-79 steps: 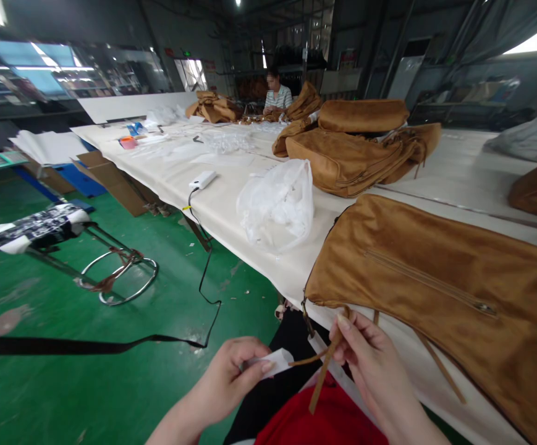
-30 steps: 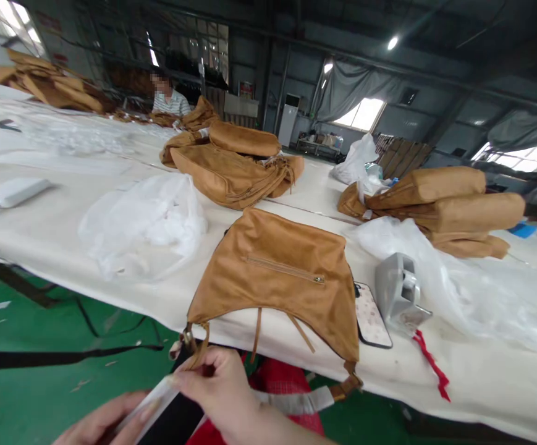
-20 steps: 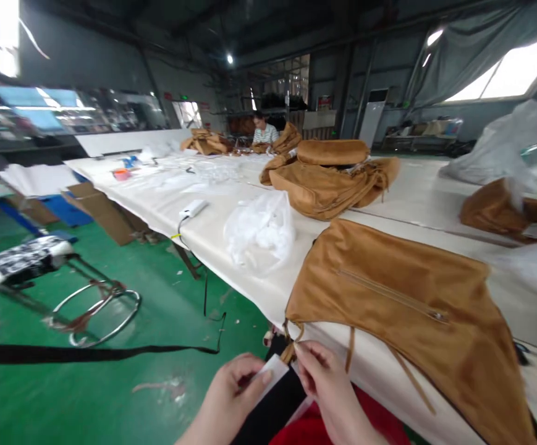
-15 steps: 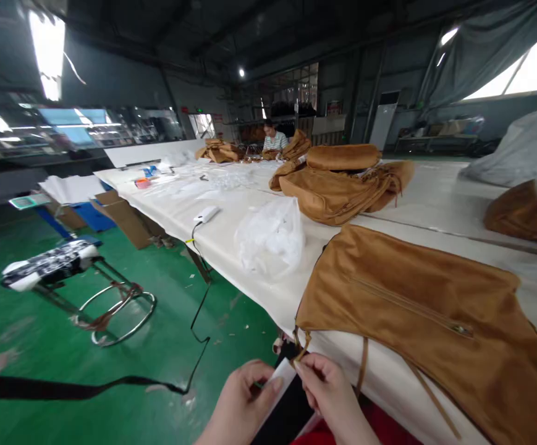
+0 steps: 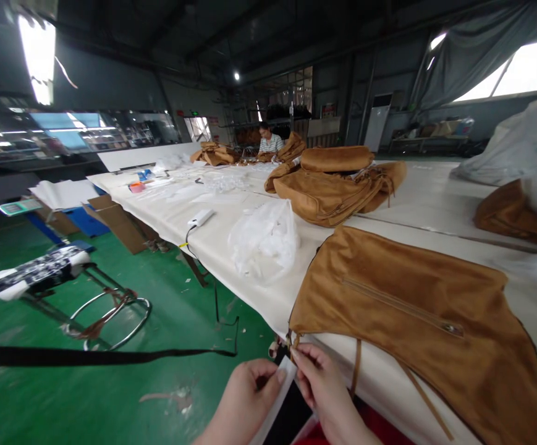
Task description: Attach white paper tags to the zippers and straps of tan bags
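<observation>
A brown suede-like bag (image 5: 389,278) with a zipper lies at the table's near edge, thin brown straps hanging from it. My left hand (image 5: 245,398) is closed on a white strip (image 5: 275,395), thumb on its upper face, just below the bag's left corner. Beside it, my right hand (image 5: 321,383) pinches the end of a short brown strap (image 5: 296,341) hanging from that corner, at the tip of the white strip. Whether strap and strip are joined is hidden by the fingers. Dark cloth lies beneath the hands.
A clear plastic bag (image 5: 264,238) and a white power strip (image 5: 201,217) lie on the white table (image 5: 249,303). More brown bags (image 5: 328,191) are piled farther back. A stool (image 5: 41,269) stands left on the green floor; a person (image 5: 269,141) sits at the far end.
My view has turned slightly right, so the bag and table sit farther left. Both hands keep their grips at nearly the same spot, the fingers shifting only a little.
</observation>
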The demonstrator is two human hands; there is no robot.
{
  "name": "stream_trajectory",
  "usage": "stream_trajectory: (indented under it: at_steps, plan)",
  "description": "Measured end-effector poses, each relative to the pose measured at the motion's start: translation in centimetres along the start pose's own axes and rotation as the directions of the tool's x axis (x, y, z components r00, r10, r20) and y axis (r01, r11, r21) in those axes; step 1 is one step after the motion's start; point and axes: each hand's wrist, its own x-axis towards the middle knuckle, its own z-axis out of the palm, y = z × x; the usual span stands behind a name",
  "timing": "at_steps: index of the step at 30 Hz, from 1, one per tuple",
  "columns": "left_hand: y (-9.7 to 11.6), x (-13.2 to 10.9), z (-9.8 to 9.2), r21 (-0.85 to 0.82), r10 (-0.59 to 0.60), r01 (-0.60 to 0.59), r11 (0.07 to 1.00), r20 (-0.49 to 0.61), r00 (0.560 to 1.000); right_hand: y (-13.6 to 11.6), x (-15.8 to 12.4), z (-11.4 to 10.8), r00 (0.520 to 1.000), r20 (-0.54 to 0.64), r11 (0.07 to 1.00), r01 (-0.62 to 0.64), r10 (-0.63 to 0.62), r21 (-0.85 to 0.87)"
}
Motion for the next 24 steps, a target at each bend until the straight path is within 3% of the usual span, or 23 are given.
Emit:
stream_trajectory:
  at_steps: [4,7,11,14,19,24]
  plan:
    - [0.2,0.7,0.6,0.02,0.021,-0.021,1.0,-0.027,0.999,0.2,0.1,-0.2,0.999,-0.009,0.996,-0.031,0.032,0.081]
    - [0.4,0.9,1.1,-0.045,-0.012,0.011,0.999,-0.014,1.0,0.2,0.1,-0.6,0.995,-0.092,0.993,-0.022,0.033,0.116]
    - [0.5,1.0,1.5,-0.105,-0.035,0.031,0.994,-0.04,0.999,0.2,-0.1,-1.6,0.976,-0.194,0.995,0.089,-0.097,-0.053]
    - [0.6,1.4,1.5,-0.079,-0.026,0.021,0.997,-0.068,0.997,0.8,-0.5,-1.9,0.973,-0.149,0.968,0.146,-0.178,-0.203]
    - [0.8,2.1,0.9,0.067,0.002,0.006,0.998,-0.122,0.992,2.1,-1.1,-1.5,0.986,-0.012,0.96,0.156,-0.163,-0.234]
    - [1.2,1.8,0.2,0.193,0.036,-0.019,0.981,-0.082,0.996,0.7,-0.6,-1.4,0.98,-0.108,0.967,0.14,-0.166,-0.212]
